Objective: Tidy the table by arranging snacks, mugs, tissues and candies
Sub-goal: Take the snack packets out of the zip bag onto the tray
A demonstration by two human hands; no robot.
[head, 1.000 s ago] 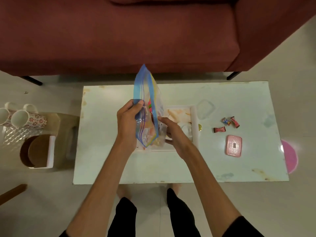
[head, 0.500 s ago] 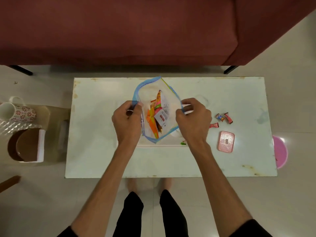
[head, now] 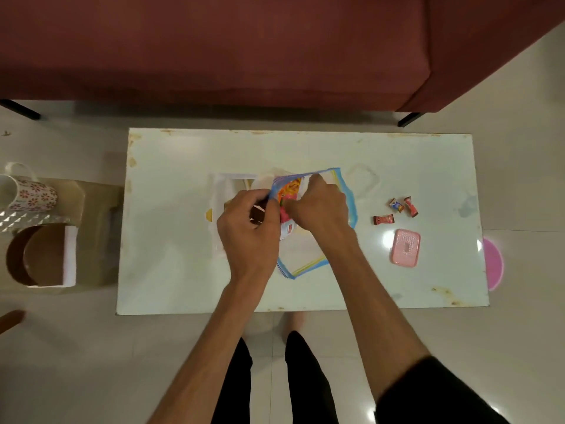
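Pinching upright zip bag [head: 318, 258], hands [head: 284, 221]

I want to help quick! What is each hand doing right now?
Left hand: closed, fingers pinching the edge of the zip-lock bag.
Right hand: closed, also gripping the same bag of snacks.

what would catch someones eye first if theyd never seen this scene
First, the two hands: the left hand and right hand both pinch a clear blue-edged zip bag of colourful snack packets over the middle of the white table. Next, the three red wrapped candies and pink lidded box to the right, and behind it all the big maroon sofa.
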